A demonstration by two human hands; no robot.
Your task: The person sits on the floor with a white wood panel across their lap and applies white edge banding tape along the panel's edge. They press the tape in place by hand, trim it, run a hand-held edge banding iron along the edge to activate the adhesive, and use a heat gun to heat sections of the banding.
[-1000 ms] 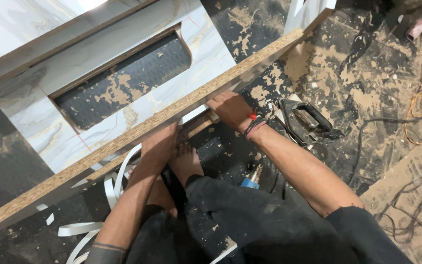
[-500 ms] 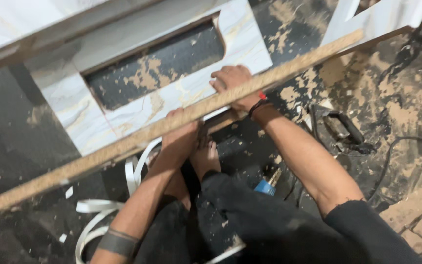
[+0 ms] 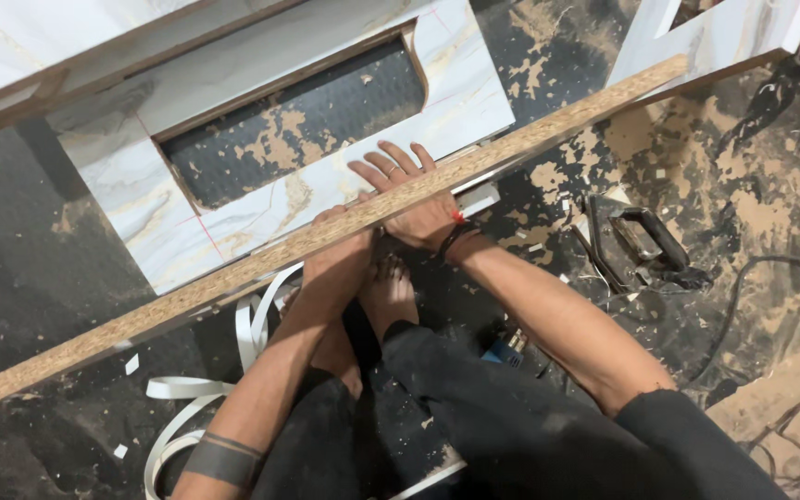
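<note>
Fingers of the right hand (image 3: 416,199) now spread flat over the board edge (image 3: 326,236); left hand (image 3: 340,255) stays pressed underneath, grip unclear.

Two bare forearms, no sleeves below elbow. Left forearm (image 3: 275,370): dark tattooed band near elbow, one thick stripe with thinner line above. Left hand (image 3: 335,259): no rings or bands seen. Right hand (image 3: 409,199): thin ring on one finger. Right wrist (image 3: 456,236): dark cord or bangle stack with small red bead or thread. Dark charcoal trousers (image 3: 511,426) over both legs, dusted with pale specks. Bare foot (image 3: 386,292) below hands, toes dusty. Dark short sleeve edge at right upper arm.
</note>
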